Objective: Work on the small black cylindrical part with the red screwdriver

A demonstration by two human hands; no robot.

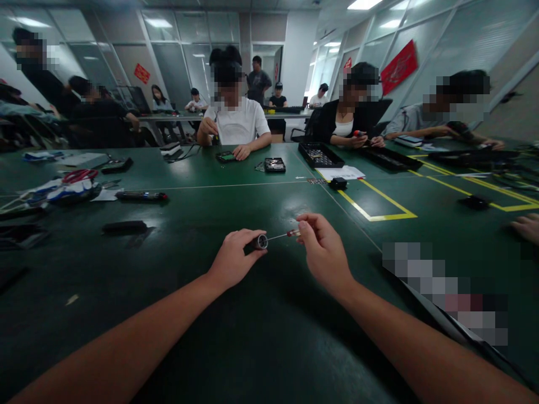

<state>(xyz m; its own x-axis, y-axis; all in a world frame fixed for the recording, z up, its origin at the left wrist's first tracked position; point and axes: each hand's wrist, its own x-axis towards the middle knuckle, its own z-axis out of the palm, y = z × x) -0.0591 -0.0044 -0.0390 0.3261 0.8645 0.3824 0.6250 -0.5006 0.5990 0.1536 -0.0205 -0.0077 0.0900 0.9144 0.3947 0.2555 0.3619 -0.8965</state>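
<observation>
Between the thumb and fingers of my left hand (pixel 236 255) is a short dark cylinder (pixel 261 242), its round open end with a pale rim turned to the right. My right hand (pixel 322 247) pinches the handle of a small screwdriver (pixel 292 233), which looks reddish and clear. The thin metal shaft runs left, and its tip reaches the cylinder's open end. How deep the tip sits inside I cannot tell. Both hands are held over the green table (pixel 269 336).
Gloves and red-handled tools (pixel 78 182) lie at the left, near a dark pen-like tool (pixel 141 196) and a black piece (pixel 124 226). Ahead are a hard drive (pixel 275 164), a black tray (pixel 320 155) and a small black block (pixel 338 183). Co-workers sit across; another person's hand (pixel 526 227) rests at right.
</observation>
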